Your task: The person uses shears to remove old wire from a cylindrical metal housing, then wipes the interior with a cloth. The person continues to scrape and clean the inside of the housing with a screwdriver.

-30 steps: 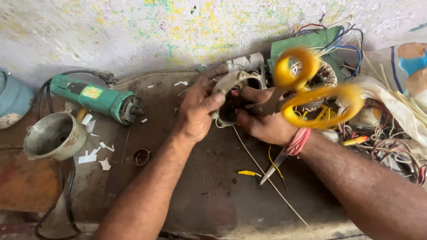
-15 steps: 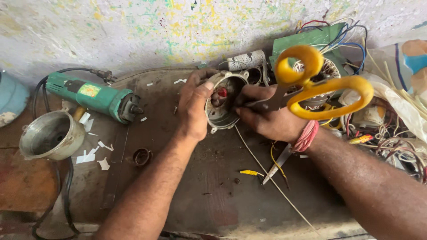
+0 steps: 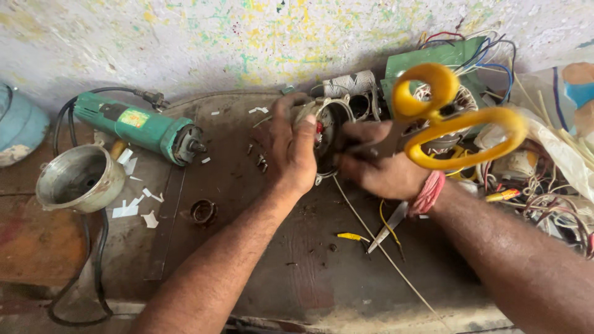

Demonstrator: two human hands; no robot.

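Head view: your left hand clasps the round metal motor housing from its left side, fingers curled over the rim, while your right hand grips the yellow-handled scissors with the blades pushed toward the housing's open mouth. The housing stands tilted on the bench, toward the back, close to the wall.

The housing looks like stiff cast metal, probably fairly heavy for its size and not fragile in itself, but the red-tipped parts and windings inside seem delicate. Keep hold of it by the outer rim, as you do now, rather than by anything inside. The scissors' plastic loops are smooth, so a firm grip seems wise.

Around you: a green angle grinder lies to the left with its cord looping off the bench, a metal cup sits in front of it, and a small ring rests nearby among paper scraps. To the right, a tangle of wires and a green board crowd your right wrist. A thin cord and a blade lie just under your right forearm.
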